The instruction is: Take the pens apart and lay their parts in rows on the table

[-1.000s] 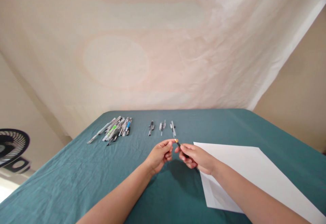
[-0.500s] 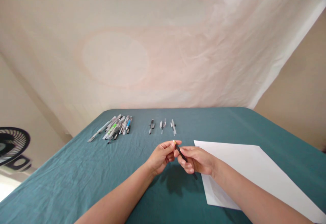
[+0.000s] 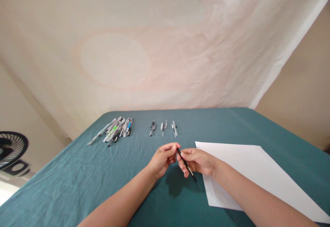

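A slim black pen (image 3: 186, 165) slants between my two hands above the cloth, its lower end towards me. My left hand (image 3: 165, 158) pinches its upper tip, where a small yellowish bit shows, between thumb and forefinger. Around the barrel, the fingers of my right hand (image 3: 197, 161) are closed, with a metallic band showing near the pen's lower end. Below my right forearm lies a large white sheet of paper (image 3: 239, 172).
On the teal-covered table (image 3: 103, 179), a heap of pens (image 3: 116, 130) lies at the left. Small groups of pens and pen parts (image 3: 152, 128), (image 3: 163, 127), (image 3: 174, 129) lie in a row at the back. A black fan (image 3: 12, 151) stands beyond the left edge.
The pen has turned in my right hand, so a metallic band now shows near its lower end. The left fingers now cover more of the tip. The view has shifted slightly.
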### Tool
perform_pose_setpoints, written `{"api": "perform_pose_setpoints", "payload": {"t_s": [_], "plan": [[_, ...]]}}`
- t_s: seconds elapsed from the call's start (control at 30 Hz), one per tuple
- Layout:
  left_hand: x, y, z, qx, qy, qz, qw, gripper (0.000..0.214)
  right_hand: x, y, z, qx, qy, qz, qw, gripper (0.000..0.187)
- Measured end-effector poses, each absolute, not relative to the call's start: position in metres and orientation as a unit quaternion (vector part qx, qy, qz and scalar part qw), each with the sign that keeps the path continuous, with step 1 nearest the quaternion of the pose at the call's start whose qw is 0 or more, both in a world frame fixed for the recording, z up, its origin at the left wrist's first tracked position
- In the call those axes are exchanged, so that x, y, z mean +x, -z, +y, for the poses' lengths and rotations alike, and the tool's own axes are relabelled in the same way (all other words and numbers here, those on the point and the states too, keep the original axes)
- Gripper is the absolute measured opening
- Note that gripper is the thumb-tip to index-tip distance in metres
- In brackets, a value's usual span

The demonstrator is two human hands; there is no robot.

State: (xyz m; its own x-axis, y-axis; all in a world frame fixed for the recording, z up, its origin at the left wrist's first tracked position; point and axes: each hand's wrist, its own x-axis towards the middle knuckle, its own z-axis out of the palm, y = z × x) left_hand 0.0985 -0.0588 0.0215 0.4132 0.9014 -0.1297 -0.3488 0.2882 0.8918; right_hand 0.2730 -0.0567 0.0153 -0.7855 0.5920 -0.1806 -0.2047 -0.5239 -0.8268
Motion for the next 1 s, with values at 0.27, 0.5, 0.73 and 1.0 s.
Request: {"api": "perform_pose_setpoints", "payload": {"t_s": [0.27,0.5,0.73,1.0], "plan": [[0.095,-0.016,-0.052,0.399,-0.457,0.343,0.717,0.037,0.267,-0.011,-0.058,-0.234,-0.836,-0.422,0.261,0.035],[0.092,-0.01,-0.046,0.389,-0.473,0.323,0.722,0.034,0.266,-0.007,-0.057,-0.235,-0.838,-0.405,0.28,0.034],[0.09,-0.006,-0.043,0.376,-0.486,0.322,0.72,0.033,0.266,-0.006,-0.055,-0.247,-0.83,-0.402,0.297,0.031],[0.091,-0.007,-0.042,0.37,-0.491,0.331,0.716,0.033,0.266,-0.007,-0.056,-0.258,-0.825,-0.406,0.295,0.027]]}}
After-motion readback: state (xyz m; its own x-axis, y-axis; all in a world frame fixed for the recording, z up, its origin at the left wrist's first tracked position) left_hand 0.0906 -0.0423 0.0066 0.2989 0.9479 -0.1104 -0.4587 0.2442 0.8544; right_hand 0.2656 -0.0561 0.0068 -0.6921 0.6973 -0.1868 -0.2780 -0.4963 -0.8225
